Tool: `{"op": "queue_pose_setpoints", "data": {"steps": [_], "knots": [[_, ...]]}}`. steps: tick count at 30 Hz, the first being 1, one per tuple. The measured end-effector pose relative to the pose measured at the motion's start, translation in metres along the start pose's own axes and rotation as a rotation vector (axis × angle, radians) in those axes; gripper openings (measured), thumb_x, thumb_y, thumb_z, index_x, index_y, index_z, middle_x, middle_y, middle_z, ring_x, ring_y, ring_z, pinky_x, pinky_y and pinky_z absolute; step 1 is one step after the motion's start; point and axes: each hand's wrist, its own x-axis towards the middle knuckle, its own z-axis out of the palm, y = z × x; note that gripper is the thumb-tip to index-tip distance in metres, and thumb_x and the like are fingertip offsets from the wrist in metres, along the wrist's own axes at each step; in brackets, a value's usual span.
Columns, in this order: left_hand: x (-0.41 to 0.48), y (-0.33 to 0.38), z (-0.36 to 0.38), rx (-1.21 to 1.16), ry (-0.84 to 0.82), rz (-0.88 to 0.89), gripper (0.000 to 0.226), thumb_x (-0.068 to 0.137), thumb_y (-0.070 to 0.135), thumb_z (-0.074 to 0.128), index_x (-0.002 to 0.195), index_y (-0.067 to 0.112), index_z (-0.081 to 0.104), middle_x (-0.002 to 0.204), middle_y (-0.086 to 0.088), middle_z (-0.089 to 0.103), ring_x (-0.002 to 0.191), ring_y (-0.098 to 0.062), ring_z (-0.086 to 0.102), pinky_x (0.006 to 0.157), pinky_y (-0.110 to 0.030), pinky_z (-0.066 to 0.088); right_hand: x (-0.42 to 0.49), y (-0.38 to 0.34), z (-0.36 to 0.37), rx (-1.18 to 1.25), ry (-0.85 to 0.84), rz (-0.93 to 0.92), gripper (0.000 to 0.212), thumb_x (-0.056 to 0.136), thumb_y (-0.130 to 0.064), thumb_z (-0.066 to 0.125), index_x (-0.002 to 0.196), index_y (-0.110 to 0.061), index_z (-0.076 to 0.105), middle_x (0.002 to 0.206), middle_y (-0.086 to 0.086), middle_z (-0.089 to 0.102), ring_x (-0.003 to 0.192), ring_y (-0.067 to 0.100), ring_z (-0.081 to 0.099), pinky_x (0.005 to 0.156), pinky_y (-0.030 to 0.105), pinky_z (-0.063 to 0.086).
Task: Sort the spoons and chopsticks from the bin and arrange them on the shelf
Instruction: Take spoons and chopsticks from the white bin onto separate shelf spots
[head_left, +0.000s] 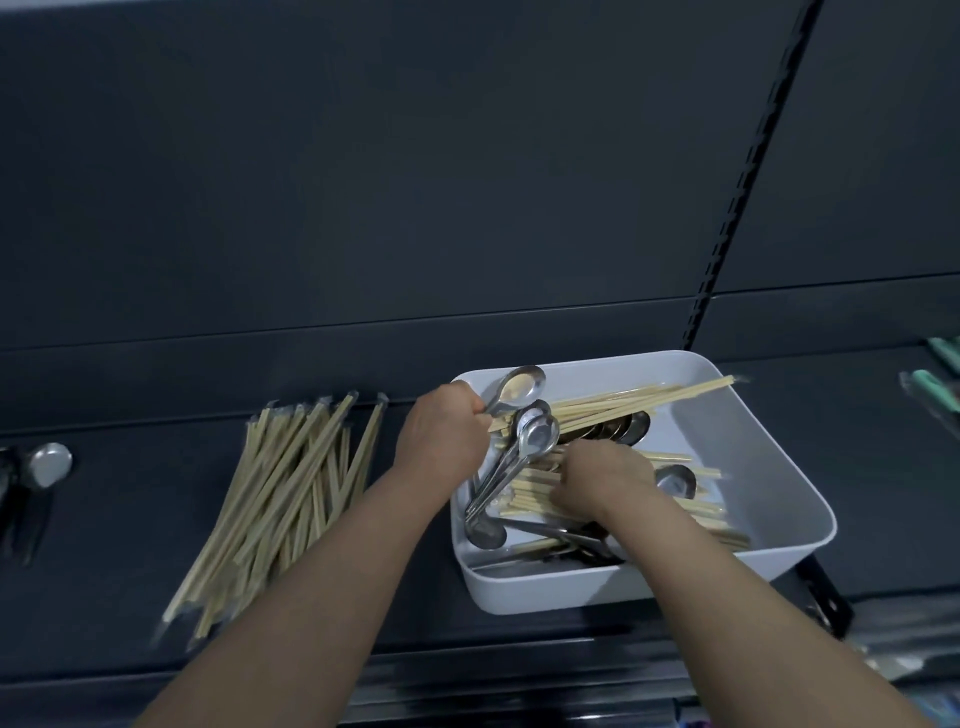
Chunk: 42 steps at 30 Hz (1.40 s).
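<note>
Left hand (441, 434) gripped spoons (519, 452) over bin (769, 452).
Spoon bowls pointed away, handles toward person; right hand (602, 480) in the chopsticks (649, 397), fingers' grip unclear.

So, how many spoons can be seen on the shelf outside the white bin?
1: a spoon at the far left of the shelf, beyond the chopstick pile; more may be hidden at the picture's edge.

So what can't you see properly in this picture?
Head view:
1. Right hand: fingers dug among the bin's chopsticks, so any grip is hidden.
2. Lower spoons: covered by chopsticks and the right forearm.
3. Green things, right edge: blurred, cut off.
4. Round metal thing, left edge: blurred.
</note>
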Motion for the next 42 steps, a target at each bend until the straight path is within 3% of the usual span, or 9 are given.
{"op": "queue_pose_setpoints", "data": {"steps": [3, 9, 15, 19, 24, 28, 33, 38, 42], "knots": [[0.001, 0.0, 0.0, -0.027, -0.035, 0.002, 0.017, 0.088, 0.019, 0.056, 0.083, 0.006, 0.067, 0.083, -0.012, 0.068, 0.076, -0.031, 0.067, 0.07, -0.044, 0.059, -0.011, 0.017, -0.004, 0.081, 0.029, 0.143, 0.025, 0.084, -0.016, 0.054, 0.108, -0.014, 0.063, 0.112, 0.007, 0.065, 0.105, 0.027, 0.061, 0.076, 0.028, 0.042], [-0.005, 0.011, 0.007, -0.033, -0.127, 0.168, 0.016, 0.092, 0.016, 0.052, 0.091, 0.009, 0.066, 0.089, -0.007, 0.069, 0.08, -0.027, 0.065, 0.075, -0.041, 0.056, -0.047, 0.031, -0.019, 0.38, 0.112, 0.257, 0.029, 0.088, -0.017, 0.041, 0.111, -0.018, 0.058, 0.109, 0.008, 0.063, 0.091, 0.029, 0.053, 0.075, 0.031, 0.04], [-0.016, 0.015, 0.013, -0.382, -0.18, 0.159, 0.028, 0.093, 0.014, 0.053, 0.069, 0.026, 0.052, 0.088, -0.004, 0.066, 0.072, -0.032, 0.069, 0.072, -0.045, 0.059, -0.083, 0.008, -0.006, 0.63, 0.311, 0.319, 0.056, 0.083, -0.007, 0.036, 0.136, -0.026, 0.036, 0.108, 0.012, 0.065, 0.099, 0.032, 0.059, 0.077, 0.036, 0.045], [-0.019, -0.01, 0.003, -0.517, -0.082, 0.089, 0.03, 0.09, 0.011, 0.054, 0.066, 0.03, 0.054, 0.083, -0.001, 0.068, 0.073, -0.03, 0.07, 0.069, -0.048, 0.06, -0.099, -0.008, -0.003, 0.723, 0.48, 0.305, 0.059, 0.086, -0.008, 0.037, 0.142, -0.024, 0.034, 0.1, 0.01, 0.068, 0.096, 0.032, 0.06, 0.08, 0.04, 0.046], [-0.031, -0.048, -0.025, -0.543, 0.038, -0.047, 0.026, 0.096, 0.015, 0.051, 0.072, 0.024, 0.057, 0.079, -0.005, 0.066, 0.062, -0.021, 0.064, 0.064, -0.042, 0.061, -0.098, -0.06, -0.017, 0.875, 0.306, 0.085, 0.055, 0.071, -0.018, 0.043, 0.123, -0.029, 0.058, 0.079, -0.002, 0.071, 0.087, 0.023, 0.067, 0.085, 0.046, 0.05], [-0.047, -0.107, -0.066, -0.542, 0.176, -0.191, 0.024, 0.092, 0.009, 0.05, 0.071, 0.01, 0.061, 0.07, -0.01, 0.062, 0.052, -0.019, 0.058, 0.055, -0.04, 0.059, -0.092, -0.131, -0.009, 0.861, 0.175, -0.082, 0.061, 0.062, -0.023, 0.038, 0.118, -0.029, 0.061, 0.07, -0.004, 0.072, 0.083, 0.023, 0.068, 0.085, 0.044, 0.052], [-0.071, -0.198, -0.117, -0.519, 0.294, -0.375, 0.021, 0.092, 0.01, 0.051, 0.079, 0.001, 0.067, 0.074, -0.014, 0.066, 0.05, -0.02, 0.059, 0.055, -0.043, 0.06, -0.091, -0.218, 0.018, 0.793, 0.106, -0.182, 0.058, 0.074, -0.017, 0.043, 0.128, -0.032, 0.055, 0.102, -0.001, 0.072, 0.099, 0.023, 0.064, 0.087, 0.036, 0.05], [-0.079, -0.286, -0.16, -0.501, 0.332, -0.48, 0.025, 0.095, 0.012, 0.049, 0.074, 0.016, 0.062, 0.085, -0.015, 0.067, 0.06, -0.023, 0.062, 0.056, -0.036, 0.06, -0.09, -0.309, 0.042, 0.731, 0.072, -0.233, 0.057, 0.073, -0.015, 0.045, 0.127, -0.029, 0.056, 0.102, 0.001, 0.072, 0.102, 0.023, 0.064, 0.09, 0.036, 0.049], [-0.078, -0.361, -0.202, -0.449, 0.355, -0.539, 0.021, 0.095, 0.011, 0.045, 0.093, 0.007, 0.066, 0.092, -0.016, 0.067, 0.056, -0.024, 0.061, 0.061, -0.041, 0.061, -0.086, -0.391, 0.062, 0.718, 0.05, -0.216, 0.044, 0.071, -0.012, 0.045, 0.11, -0.021, 0.062, 0.092, 0.0, 0.073, 0.093, 0.025, 0.067, 0.086, 0.037, 0.051]]}}
